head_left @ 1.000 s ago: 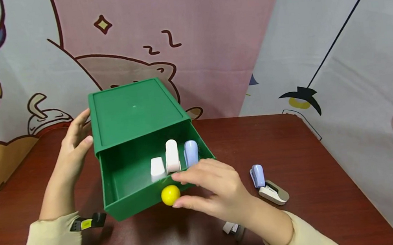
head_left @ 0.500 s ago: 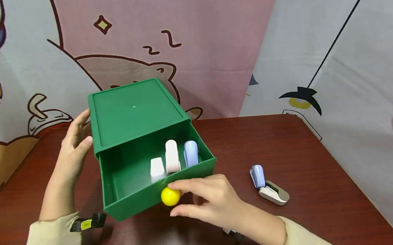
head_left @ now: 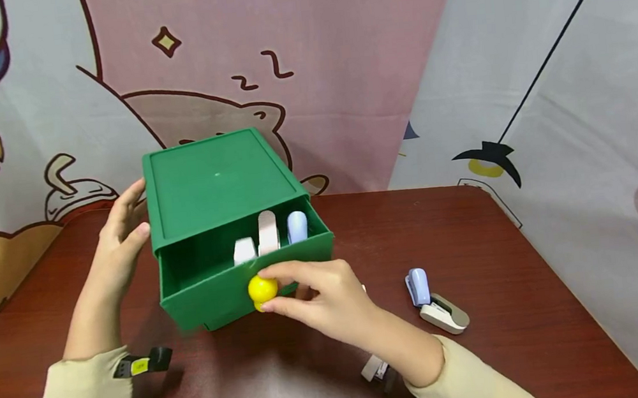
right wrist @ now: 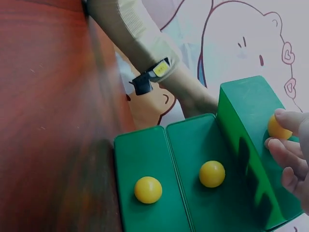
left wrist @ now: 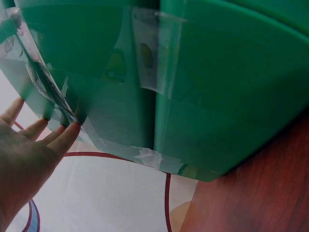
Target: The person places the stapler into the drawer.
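A green drawer cabinet point(head_left: 219, 183) stands on the table, its top drawer point(head_left: 207, 293) partly pulled out. My right hand point(head_left: 325, 291) pinches that drawer's yellow ball knob point(head_left: 262, 288) between thumb and forefinger. Inside the drawer are a small white block-like item point(head_left: 244, 250), a pale pinkish stapler-like item point(head_left: 267, 231) and a light blue one point(head_left: 297, 227), their lower parts hidden by the drawer front. With fairly straight fingers, my left hand point(head_left: 118, 241) touches the cabinet's left side; in the left wrist view its fingertips point(left wrist: 72, 128) meet the green wall, which carries clear tape.
Two lower drawers point(right wrist: 183, 145) with yellow knobs are closed below. Right of the cabinet lie a light blue stapler point(head_left: 418, 287) and a white-and-grey one point(head_left: 444, 314). Another pale item point(head_left: 374, 368) is partly covered by my right forearm. A patterned cloth point(head_left: 342, 75) hangs behind the table.
My right hand has closed on the knob and moved away from me, sliding the drawer partway into the cabinet with its contents. My left hand keeps its place.
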Available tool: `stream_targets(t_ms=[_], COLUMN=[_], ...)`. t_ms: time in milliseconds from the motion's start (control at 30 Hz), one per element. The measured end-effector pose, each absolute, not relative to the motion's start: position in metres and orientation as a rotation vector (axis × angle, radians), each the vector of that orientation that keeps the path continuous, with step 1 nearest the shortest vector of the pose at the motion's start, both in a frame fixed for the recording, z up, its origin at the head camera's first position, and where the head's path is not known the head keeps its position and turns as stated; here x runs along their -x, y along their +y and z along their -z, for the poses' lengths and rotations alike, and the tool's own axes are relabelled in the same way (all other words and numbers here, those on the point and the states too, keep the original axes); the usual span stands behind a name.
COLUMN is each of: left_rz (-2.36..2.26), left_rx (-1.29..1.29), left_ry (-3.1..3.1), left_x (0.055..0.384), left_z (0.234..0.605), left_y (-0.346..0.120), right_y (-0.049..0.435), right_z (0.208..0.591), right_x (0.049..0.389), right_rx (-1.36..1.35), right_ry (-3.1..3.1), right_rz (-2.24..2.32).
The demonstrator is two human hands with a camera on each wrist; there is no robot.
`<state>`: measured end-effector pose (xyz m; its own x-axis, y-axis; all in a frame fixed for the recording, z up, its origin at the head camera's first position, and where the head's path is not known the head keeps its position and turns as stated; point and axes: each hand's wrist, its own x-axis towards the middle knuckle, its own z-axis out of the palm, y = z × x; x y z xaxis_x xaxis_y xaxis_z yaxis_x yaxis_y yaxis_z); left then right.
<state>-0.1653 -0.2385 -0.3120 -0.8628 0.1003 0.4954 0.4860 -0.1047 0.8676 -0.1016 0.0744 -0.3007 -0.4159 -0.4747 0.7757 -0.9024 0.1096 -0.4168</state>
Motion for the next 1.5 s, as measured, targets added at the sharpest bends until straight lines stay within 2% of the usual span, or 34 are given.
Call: stream_targets(t_ms=[233,533,1033,1500], left_rz=[2.043,2.037,2.025,2.042], left_rx=[0.653,0.637,0.630,0.630], left_ry=[-1.901,-1.913,-1.916,-1.899], left_x=[0.165,0.165,0.165,0.166], left_z=[0.312,0.312,0.312,0.312], left_y=[-0.239,-0.239,-0.239,-0.238], right_y=[0.061,0.050,0.054,0.055], right_z=[0.298,0.299,0.321,0.348], right_x=[0.125,0.145,0.144,0.146], right_rx=[-1.176,-1.102,-1.025,-0.981], right_ry=[-2.098,-2.126,-2.093,-2.378], right_rz=[-1.325,-1.307,-1.553,-1.341])
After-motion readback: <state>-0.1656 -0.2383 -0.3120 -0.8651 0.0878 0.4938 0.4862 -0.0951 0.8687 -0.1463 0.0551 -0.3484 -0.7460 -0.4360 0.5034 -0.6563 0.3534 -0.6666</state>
